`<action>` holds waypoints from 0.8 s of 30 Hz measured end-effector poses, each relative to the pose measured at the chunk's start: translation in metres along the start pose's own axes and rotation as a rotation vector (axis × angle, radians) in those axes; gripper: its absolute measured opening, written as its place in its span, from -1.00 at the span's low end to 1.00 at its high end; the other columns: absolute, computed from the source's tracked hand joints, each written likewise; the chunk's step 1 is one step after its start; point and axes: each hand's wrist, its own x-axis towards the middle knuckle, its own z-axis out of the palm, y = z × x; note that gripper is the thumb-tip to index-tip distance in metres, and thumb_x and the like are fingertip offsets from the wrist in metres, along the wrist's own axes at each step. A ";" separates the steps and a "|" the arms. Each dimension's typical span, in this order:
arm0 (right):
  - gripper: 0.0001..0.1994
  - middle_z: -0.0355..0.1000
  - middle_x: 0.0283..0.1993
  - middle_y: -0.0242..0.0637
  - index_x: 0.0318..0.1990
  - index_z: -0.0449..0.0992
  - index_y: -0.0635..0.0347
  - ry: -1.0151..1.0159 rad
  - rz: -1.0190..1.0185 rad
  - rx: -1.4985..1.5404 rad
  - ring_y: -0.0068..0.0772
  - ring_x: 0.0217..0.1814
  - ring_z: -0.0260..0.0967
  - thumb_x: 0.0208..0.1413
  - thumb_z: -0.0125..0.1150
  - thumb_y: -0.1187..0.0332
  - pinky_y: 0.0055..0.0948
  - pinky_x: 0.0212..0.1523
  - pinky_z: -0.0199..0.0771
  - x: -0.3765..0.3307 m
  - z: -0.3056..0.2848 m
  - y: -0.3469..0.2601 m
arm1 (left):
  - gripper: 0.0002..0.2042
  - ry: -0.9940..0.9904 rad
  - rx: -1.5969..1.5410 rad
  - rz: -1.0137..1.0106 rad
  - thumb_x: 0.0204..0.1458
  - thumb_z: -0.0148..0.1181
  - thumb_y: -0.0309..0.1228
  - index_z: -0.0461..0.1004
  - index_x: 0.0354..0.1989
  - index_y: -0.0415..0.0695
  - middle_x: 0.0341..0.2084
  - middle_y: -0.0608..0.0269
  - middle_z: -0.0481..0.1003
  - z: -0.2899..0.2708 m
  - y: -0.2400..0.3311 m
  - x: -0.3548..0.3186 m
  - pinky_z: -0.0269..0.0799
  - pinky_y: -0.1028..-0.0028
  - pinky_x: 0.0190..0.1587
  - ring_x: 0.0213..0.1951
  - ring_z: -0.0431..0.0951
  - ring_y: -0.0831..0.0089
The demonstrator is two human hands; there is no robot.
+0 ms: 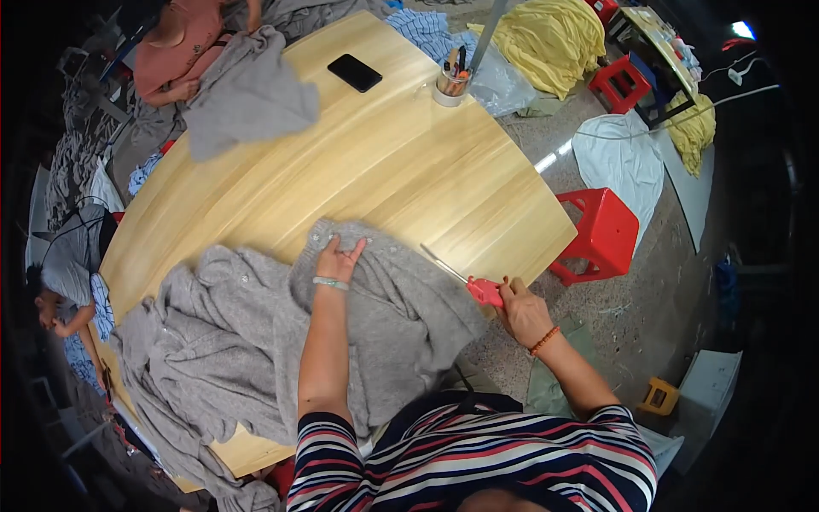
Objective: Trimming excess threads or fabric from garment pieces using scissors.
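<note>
A grey knit garment [401, 299] lies bunched along the near edge of the table and hangs over it. My left hand [339, 258] is on its upper part, fingers partly curled at the fabric near the edge, one finger sticking out. Small pale spots, perhaps buttons, show along that edge. To the right, my right hand [527, 314] is closed around a red-handled tool [485, 292] with a long, thin metal shaft. The shaft points up and left, over the table beside the garment. Its exact kind is not clear.
On the wooden table [409, 162] lie a black phone [355, 73] and a cup of pens and tools [451, 85] beside a metal pole. Across it, a person handles another grey garment [252, 98]. A red stool [600, 230] stands right of the table. Another person sits left.
</note>
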 end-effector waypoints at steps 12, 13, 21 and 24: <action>-0.58 0.52 -0.30 -0.07 0.10 0.26 0.14 -0.113 -0.079 0.312 -0.02 -0.27 0.50 0.16 0.20 0.24 -0.19 -0.25 0.49 0.072 0.007 -0.020 | -0.79 0.095 0.082 0.097 0.28 0.02 -0.25 0.39 -0.05 -0.10 -0.07 0.07 0.50 0.003 0.000 0.020 0.50 -0.22 -0.02 -0.01 0.53 0.07; -0.62 0.52 -0.32 -0.07 0.05 0.32 0.16 -0.047 -0.233 0.237 -0.02 -0.27 0.49 0.14 0.21 0.25 -0.19 -0.24 0.48 0.083 0.021 -0.016 | -0.79 0.097 0.080 0.097 0.28 0.02 -0.25 0.39 -0.05 -0.10 -0.07 0.07 0.50 0.004 -0.003 0.021 0.50 -0.22 -0.02 -0.01 0.53 0.07; -0.76 0.47 -0.49 0.07 -0.21 0.44 0.27 -0.262 -0.336 0.227 0.19 -0.36 0.47 0.13 0.14 0.26 0.04 -0.25 0.45 0.159 0.033 -0.068 | -0.89 0.063 0.197 0.131 0.23 0.12 -0.42 0.39 -0.35 -0.10 -0.52 0.23 0.48 0.007 -0.009 0.028 0.65 -0.12 -0.30 -0.57 0.53 0.33; -0.76 0.48 -0.48 0.05 -0.25 0.45 0.27 -0.262 -0.332 0.221 0.15 -0.36 0.48 0.13 0.14 0.24 0.01 -0.26 0.46 0.169 0.026 -0.084 | -0.89 0.070 0.146 0.145 0.23 0.13 -0.40 0.39 -0.34 -0.09 -0.52 0.21 0.48 -0.006 0.002 0.026 0.66 -0.11 -0.28 -0.57 0.52 0.35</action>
